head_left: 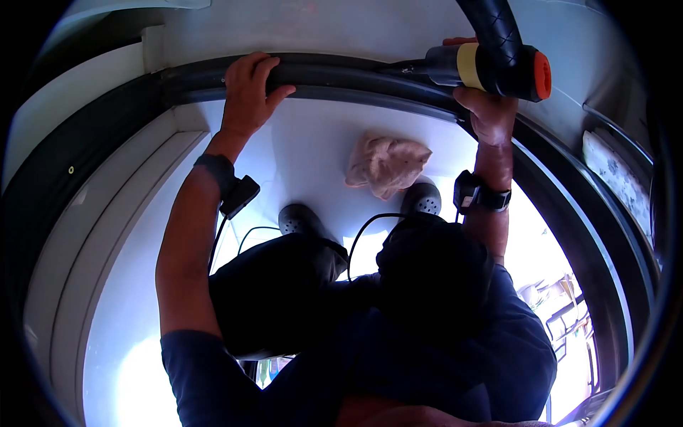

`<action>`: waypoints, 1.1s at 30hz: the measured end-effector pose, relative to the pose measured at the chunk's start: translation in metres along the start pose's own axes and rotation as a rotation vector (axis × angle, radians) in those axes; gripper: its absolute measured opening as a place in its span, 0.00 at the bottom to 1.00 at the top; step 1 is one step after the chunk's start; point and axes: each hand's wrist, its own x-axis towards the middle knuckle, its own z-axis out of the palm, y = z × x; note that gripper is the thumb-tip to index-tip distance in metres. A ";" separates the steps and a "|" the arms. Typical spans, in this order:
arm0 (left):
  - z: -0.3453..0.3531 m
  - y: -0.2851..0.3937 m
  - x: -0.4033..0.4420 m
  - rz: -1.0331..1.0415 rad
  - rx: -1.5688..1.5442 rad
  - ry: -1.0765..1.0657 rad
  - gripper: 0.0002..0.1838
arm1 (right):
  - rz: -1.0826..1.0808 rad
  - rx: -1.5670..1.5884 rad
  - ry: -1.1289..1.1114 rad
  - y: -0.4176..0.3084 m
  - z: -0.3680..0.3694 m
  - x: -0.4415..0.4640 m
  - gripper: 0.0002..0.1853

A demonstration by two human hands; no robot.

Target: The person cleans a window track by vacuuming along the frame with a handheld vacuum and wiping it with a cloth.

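Note:
Across the top of the view runs a curved black rail (334, 67). My left hand (254, 92) rests on it at the upper left, with thumb and fingers apart and nothing held. At the upper right my right hand (489, 112) is wrapped round a black nozzle-like tool (445, 65) with a yellow band and an orange-red end. The tool lies along the rail and points left. A thick black ribbed hose (494, 28) comes down over it from the top edge. Part of my right hand is hidden behind the tool.
A crumpled beige cloth (388, 164) lies on the pale surface below the rail. My dark shoes (421, 199) and knees are beneath it. Thin black cables hang between my wrists and body. Pale panels (92, 235) stand at the left, a speckled panel (620, 174) at the right.

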 end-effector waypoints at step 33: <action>-0.272 0.294 -0.004 -0.121 -0.210 -0.245 0.12 | 0.038 -0.040 -0.399 0.046 0.224 0.103 0.26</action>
